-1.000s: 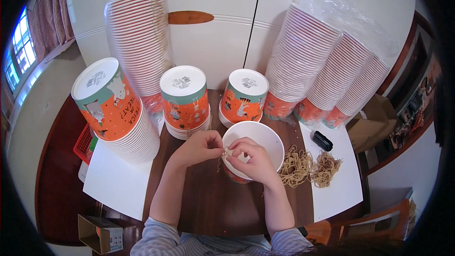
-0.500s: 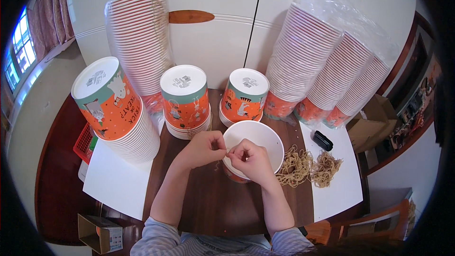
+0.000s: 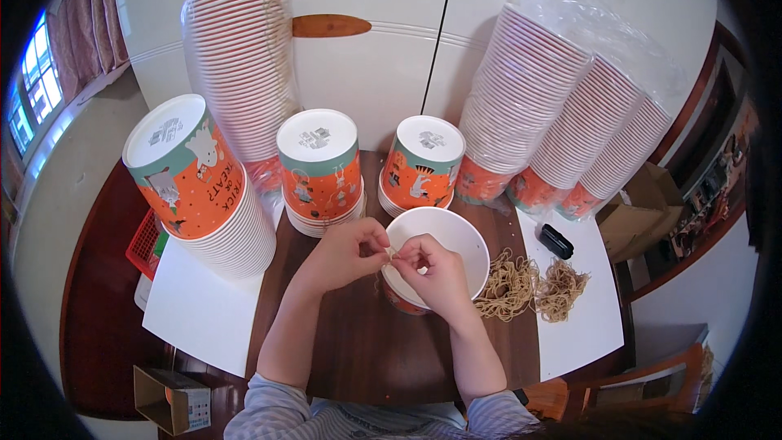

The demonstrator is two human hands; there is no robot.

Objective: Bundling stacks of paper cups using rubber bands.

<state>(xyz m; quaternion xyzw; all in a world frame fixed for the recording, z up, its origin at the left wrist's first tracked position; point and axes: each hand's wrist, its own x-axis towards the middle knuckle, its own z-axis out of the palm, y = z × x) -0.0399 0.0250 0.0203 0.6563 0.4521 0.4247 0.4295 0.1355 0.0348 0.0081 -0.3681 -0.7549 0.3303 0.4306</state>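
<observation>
A white-lined paper bucket (image 3: 446,232) stands upright and open in front of me, its orange outside partly showing below the rim. Over its left rim, my left hand (image 3: 349,254) and my right hand (image 3: 433,271) meet with fingertips closed in a pinch. Between them is a small bit of pale tan string (image 3: 391,253), its ends mostly hidden by the fingers. To the right of the bucket lie two loose piles of the same kind of tan string, one (image 3: 509,287) beside the bucket and another (image 3: 560,289) farther right.
Upside-down stacks of orange and teal buckets stand at left (image 3: 195,187), centre left (image 3: 319,167) and centre (image 3: 425,163). Plastic-wrapped bucket stacks rise at back left (image 3: 240,57) and back right (image 3: 521,81). A black stapler-like object (image 3: 555,241) lies right. Cardboard box (image 3: 171,402) at lower left.
My fingertips have shifted slightly and the left fingers have opened up a little around the string, so more of the pale bit shows between the hands. The bucket has barely moved.
</observation>
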